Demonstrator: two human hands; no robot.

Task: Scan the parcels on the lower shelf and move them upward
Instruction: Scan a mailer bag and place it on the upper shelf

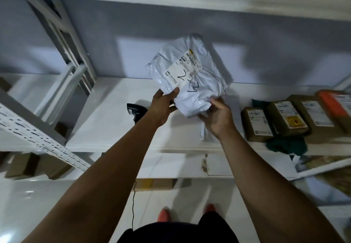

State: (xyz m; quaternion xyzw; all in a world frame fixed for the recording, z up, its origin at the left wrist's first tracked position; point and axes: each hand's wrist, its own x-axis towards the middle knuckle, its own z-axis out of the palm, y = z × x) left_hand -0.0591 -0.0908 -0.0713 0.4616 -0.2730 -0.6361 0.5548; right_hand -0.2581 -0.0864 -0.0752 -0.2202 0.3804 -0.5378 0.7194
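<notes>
Now left grip point(163, 108) and right grip point(218, 118) clutch one white parcel point(207, 83) over open shelf point(106, 121). Four boxes point(284, 119) crowd its right.

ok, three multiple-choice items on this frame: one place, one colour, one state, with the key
1. Where is the scanner?
A) in a pocket
B) on the shelf, left of the left hand
C) hung from a hook

2. What colour is the held parcel?
A) brown
B) green
C) white

3. How is the parcel held?
A) by both hands
B) by one hand only
C) not held at all

Key:
1 B: the scanner lies on the white shelf board, beside the left wrist.
2 C: it is a white plastic mailer with a printed label.
3 A: the left hand and the right hand both grip its lower end.
</notes>
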